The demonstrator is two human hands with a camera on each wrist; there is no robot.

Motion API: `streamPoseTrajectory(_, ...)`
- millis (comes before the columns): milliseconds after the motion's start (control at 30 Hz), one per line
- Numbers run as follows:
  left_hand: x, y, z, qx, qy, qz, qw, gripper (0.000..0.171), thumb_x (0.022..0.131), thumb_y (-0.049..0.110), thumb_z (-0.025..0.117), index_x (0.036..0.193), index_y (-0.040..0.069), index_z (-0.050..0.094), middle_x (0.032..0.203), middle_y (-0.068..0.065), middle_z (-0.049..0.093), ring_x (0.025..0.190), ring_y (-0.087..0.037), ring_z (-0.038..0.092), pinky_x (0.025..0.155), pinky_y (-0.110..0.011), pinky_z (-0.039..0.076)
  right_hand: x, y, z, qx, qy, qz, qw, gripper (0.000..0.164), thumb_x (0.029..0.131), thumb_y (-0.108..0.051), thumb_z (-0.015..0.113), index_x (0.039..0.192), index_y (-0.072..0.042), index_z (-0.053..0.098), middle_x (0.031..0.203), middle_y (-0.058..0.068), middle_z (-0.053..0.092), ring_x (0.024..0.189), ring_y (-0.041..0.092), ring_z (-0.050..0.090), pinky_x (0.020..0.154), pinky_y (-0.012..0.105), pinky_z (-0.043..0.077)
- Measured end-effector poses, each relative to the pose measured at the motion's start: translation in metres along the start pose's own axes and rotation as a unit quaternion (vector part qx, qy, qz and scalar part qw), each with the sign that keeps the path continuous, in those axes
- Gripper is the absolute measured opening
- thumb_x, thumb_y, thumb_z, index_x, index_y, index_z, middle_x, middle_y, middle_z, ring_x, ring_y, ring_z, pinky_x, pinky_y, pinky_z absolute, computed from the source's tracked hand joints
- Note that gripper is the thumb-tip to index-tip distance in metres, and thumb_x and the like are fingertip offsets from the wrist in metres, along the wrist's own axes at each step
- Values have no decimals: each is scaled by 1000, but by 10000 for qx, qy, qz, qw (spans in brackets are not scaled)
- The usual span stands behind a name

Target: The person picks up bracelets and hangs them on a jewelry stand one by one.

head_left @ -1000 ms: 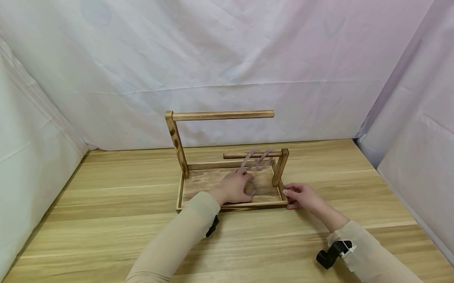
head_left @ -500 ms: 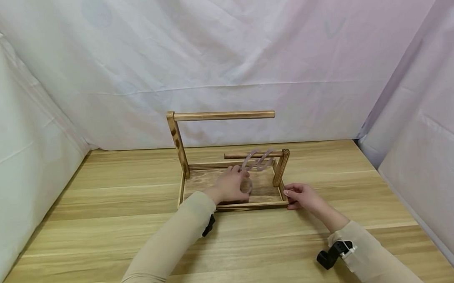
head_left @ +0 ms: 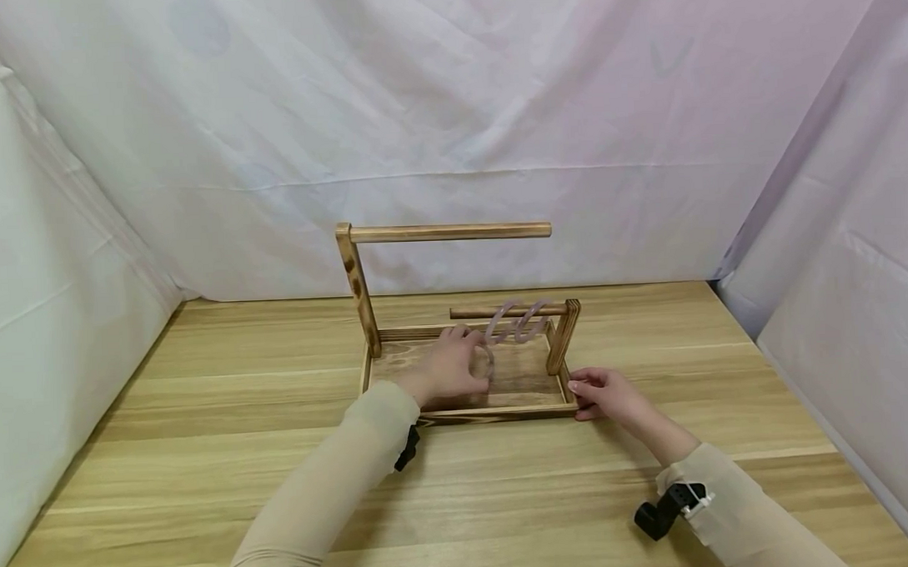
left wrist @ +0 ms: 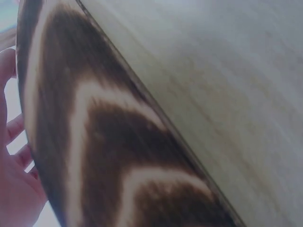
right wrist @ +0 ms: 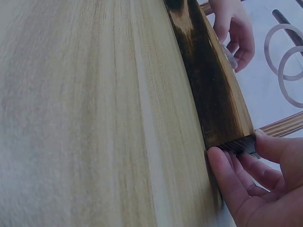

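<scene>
My left hand (head_left: 451,365) holds a pale translucent bangle (head_left: 490,367) between thumb and fingers, low over the tray of a wooden jewellery stand (head_left: 504,413). Two similar pinkish bangles (head_left: 533,322) hang side by side on the stand's lower rod (head_left: 467,313), near its right post. My right hand (head_left: 611,396) pinches the tray's front right corner; the right wrist view shows its thumb (right wrist: 271,147) on the inner side and fingers outside. In the left wrist view the dark grained tray wall (left wrist: 109,142) hides most of the left hand (left wrist: 16,189).
The stand's upper rod (head_left: 452,232) runs rightward from a tall left post (head_left: 360,299), above the lower rod. A short post (head_left: 563,338) rises at the right. Wood-grain tabletop (head_left: 205,459) lies around the stand, with white cloth (head_left: 448,108) behind and at both sides.
My left hand has moved left across the tray with the bangle. The right hand stays at the corner, and the hung bangles keep their places on the rod.
</scene>
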State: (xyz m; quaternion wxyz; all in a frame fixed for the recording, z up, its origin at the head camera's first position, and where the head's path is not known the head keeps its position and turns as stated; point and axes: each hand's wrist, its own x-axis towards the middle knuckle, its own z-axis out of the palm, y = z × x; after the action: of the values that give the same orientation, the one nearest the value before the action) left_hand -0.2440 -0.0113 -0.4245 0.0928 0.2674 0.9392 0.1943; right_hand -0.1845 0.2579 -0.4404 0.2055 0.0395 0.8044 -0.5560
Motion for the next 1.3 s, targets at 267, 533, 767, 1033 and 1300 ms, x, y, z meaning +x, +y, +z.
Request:
streamPoseTrajectory(267,-5,-5,-5,-303,179,-180,9992,58,76,35,69,128,17,50,131,-12,43,119,-29,43,88,-45,48,1,0,0,2,-11,-44,10000,44,98,-11,46,130,17,38,88,6,52,76,11,53,70,27,57)
streamPoseTrajectory(533,-8,-12,-7,-727,544,-164,9957,58,75,30,72,125,11,52,127,-15,47,113,-30,47,91,-45,47,0,0,0,4,-16,18,10000,45,98,-13,46,131,17,37,90,7,52,78,12,53,71,27,57)
streamPoseTrajectory(767,-11,-19,-7,-908,766,-191,9927,56,75,29,72,125,13,52,121,-10,48,107,-26,46,87,-42,47,-1,0,0,-54,-6,-3,10000,46,98,-13,46,132,16,37,91,8,52,78,12,54,71,28,57)
streamPoseTrajectory(1033,-14,-22,-11,-1053,974,-330,9891,54,75,26,70,124,12,53,119,-9,49,102,-24,49,83,-39,47,-1,0,0,-50,6,-16,10000,45,98,-12,46,132,17,37,92,8,52,78,12,53,71,27,57)
streamPoseTrajectory(1300,-14,-26,-13,-1304,1068,-545,9842,59,75,25,70,128,11,50,126,-10,46,107,-24,48,88,-39,47,0,1,0,-49,22,-22,10000,45,98,-12,46,131,17,38,91,8,53,77,12,53,70,27,57)
